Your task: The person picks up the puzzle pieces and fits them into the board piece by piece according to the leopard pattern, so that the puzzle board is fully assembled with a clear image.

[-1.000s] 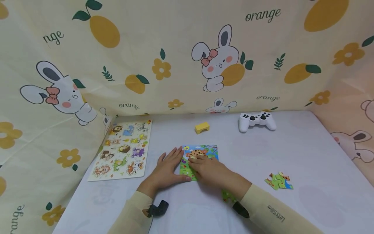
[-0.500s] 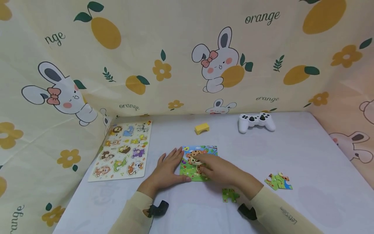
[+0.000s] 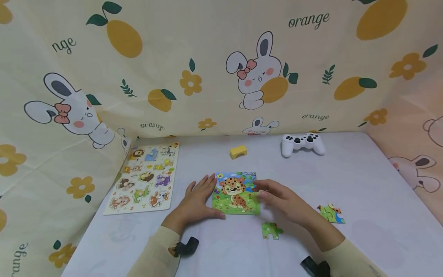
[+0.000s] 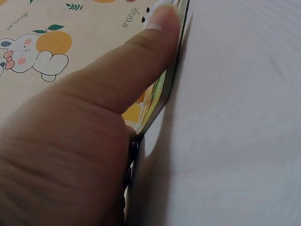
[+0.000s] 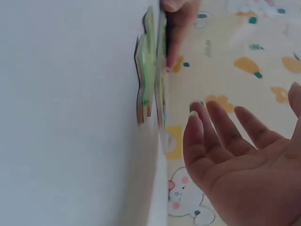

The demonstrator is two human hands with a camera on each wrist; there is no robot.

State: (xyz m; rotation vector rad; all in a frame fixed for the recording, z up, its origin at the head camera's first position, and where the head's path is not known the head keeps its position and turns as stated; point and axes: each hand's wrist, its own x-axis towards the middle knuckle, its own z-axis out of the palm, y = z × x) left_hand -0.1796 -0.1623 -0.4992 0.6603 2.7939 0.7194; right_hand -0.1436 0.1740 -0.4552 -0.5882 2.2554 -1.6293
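Note:
A square leopard jigsaw puzzle lies on the table in the head view. My left hand rests flat at its left side, fingers straight, the thumb along the lower-left corner; in the left wrist view that thumb lies against the puzzle's edge. My right hand hovers by the puzzle's right edge. Its loosely bent fingers hold nothing in the right wrist view. A loose green puzzle piece lies just below the puzzle, and several more pieces lie overlapping to the right, partly behind the right forearm.
An animal peg board lies at the left of the white table. Farther back are a yellow arch block and a white game controller. A patterned cloth wall closes off the back and sides.
My right hand has lifted off the puzzle and drawn back to the right, uncovering the leopard picture and the loose green piece. My left hand has stayed in place.

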